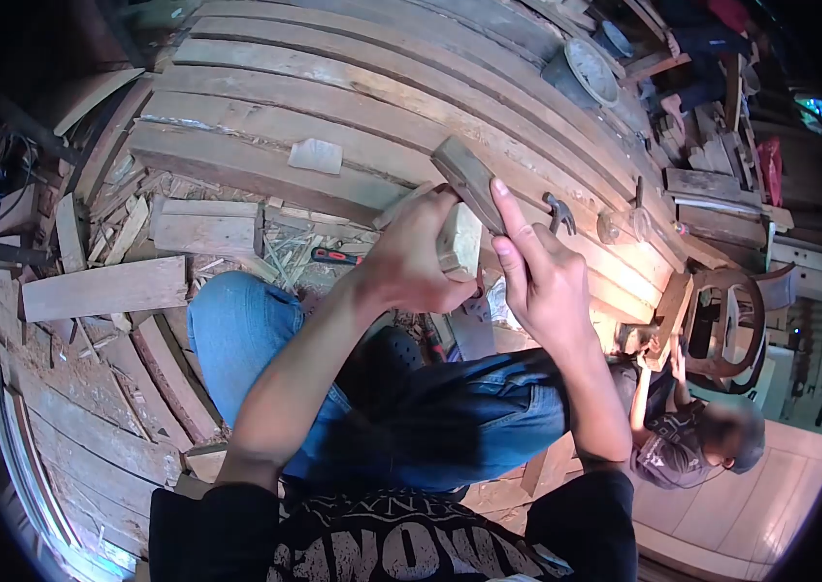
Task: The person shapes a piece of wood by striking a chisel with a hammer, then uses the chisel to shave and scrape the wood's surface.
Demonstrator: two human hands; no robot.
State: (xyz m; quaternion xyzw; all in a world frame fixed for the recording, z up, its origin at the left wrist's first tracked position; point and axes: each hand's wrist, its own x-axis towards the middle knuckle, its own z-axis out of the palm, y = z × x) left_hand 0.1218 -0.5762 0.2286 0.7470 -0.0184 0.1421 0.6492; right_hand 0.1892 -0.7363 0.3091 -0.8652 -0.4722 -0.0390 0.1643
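Observation:
My left hand [413, 254] is closed around a short pale wooden block [461, 238], held up in front of my lap. Between the thumb and index finger of my right hand [545, 276] is a longer brown wooden block [469, 175]. The index finger lies stretched along its side. This brown block slants up and to the left, overlapping the pale block's upper end in this view. Parts of both blocks are hidden behind my fingers. A claw hammer [560, 213] lies on the boards just beyond my right hand.
Long planks [333, 82] lie side by side ahead, with a scrap of paper [316, 155] on them. Wood offcuts [207, 228] and shavings surround a red-and-black tool [336, 256]. A bucket [586, 76] stands at the back. Another person [688, 441] works at right beside a curved wooden frame [729, 320].

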